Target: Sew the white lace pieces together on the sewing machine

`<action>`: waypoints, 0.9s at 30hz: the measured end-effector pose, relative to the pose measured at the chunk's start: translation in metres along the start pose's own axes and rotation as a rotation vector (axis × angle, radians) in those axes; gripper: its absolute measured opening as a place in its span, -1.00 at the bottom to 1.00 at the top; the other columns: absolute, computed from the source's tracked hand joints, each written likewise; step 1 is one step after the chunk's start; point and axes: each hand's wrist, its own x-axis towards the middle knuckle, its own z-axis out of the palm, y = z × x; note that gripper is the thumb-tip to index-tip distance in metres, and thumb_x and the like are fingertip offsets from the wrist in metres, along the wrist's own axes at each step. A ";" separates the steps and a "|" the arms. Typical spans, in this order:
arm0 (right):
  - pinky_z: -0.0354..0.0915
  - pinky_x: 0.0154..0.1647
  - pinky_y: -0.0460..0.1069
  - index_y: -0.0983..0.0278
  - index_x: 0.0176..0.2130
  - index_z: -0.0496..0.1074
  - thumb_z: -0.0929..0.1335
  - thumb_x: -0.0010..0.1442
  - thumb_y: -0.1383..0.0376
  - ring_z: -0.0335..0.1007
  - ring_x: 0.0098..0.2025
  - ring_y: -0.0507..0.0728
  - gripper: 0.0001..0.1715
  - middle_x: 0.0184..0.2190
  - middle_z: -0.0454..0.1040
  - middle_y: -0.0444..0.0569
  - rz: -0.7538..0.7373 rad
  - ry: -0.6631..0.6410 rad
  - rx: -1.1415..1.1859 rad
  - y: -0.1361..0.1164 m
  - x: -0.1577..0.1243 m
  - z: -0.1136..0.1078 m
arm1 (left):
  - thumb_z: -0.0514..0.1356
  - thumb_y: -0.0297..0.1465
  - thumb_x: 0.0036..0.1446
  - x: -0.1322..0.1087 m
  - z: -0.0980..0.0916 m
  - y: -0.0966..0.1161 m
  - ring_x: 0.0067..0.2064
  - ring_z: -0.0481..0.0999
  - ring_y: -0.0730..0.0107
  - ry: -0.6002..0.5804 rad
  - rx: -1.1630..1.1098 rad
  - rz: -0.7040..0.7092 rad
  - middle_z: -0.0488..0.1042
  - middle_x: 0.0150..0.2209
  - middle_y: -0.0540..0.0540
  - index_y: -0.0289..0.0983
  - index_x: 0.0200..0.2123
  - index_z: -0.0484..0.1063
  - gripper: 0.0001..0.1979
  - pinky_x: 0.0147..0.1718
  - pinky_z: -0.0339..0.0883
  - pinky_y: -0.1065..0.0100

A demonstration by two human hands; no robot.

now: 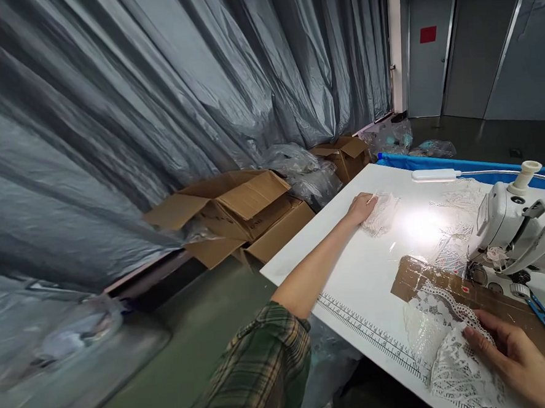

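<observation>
- White table before grey plastic sheeting; sewing machine at 3 o'clock.
- Left hand touches lace scrap at 12 o'clock (grip unclear).
- Right hand, fingers flat and unclenched, presses heaped lace at 5 o'clock; neither piece is at the machine.

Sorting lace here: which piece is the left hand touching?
The small bunched lace piece at the table's far side; the left hand touches its edge. The larger lace near the ruler lies under the right hand.
</observation>
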 end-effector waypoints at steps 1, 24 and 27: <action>0.53 -0.05 0.14 0.24 -0.08 0.62 0.31 0.12 -0.29 0.62 -0.12 0.31 -0.23 -0.21 0.68 0.07 0.023 -0.026 0.005 -0.002 0.000 0.000 | -0.04 -0.31 0.41 0.000 0.003 -0.005 0.24 0.40 0.14 0.008 -0.008 0.000 0.52 0.09 -0.15 -0.25 -0.12 0.56 -0.63 0.25 0.24 0.25; 0.46 -0.25 0.04 0.27 -0.02 0.57 0.34 0.20 -0.16 0.49 -0.29 0.15 -0.36 -0.34 0.60 -0.02 0.002 -0.163 0.166 -0.014 -0.001 -0.005 | -0.03 -0.16 0.45 -0.043 -0.019 0.040 0.25 0.33 0.07 0.140 0.062 0.358 0.38 0.22 -0.20 -0.25 0.12 0.40 -0.60 0.25 0.18 0.03; 0.42 -0.24 0.02 0.28 0.04 0.54 0.34 0.21 -0.14 0.46 -0.28 0.13 -0.34 -0.28 0.60 0.01 0.035 -0.228 0.197 -0.014 0.001 -0.006 | -0.05 -0.28 0.45 -0.065 0.006 0.078 0.01 0.51 0.21 -0.043 0.155 0.762 0.54 -0.02 -0.17 -0.28 0.00 0.46 -0.66 0.02 0.35 0.18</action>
